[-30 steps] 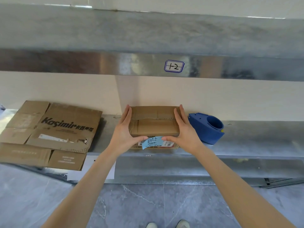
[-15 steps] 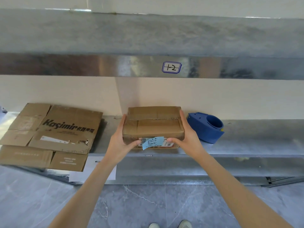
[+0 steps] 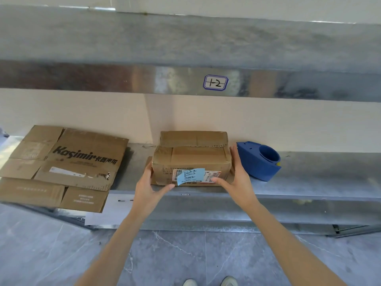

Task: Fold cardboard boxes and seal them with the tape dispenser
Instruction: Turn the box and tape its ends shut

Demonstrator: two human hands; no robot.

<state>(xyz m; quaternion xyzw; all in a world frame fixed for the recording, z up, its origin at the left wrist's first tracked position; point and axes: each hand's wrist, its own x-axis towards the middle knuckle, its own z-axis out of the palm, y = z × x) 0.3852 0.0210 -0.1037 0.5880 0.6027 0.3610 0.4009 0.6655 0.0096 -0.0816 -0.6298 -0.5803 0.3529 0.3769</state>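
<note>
Cardboard box [image 3: 191, 159] on shelf [image 3: 313, 182] between left hand [image 3: 148, 187] and right hand [image 3: 238, 179], blue tape dispenser [image 3: 256, 164] alongside

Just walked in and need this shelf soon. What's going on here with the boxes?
A person holds a small cardboard box on the metal shelf. The left hand is against its left end, the right hand against its right end, and both thumbs are at the lower front. The box is already folded into shape. The blue tape dispenser sits untouched just right of it. A flattened box lies to the left, not yet folded.
</note>
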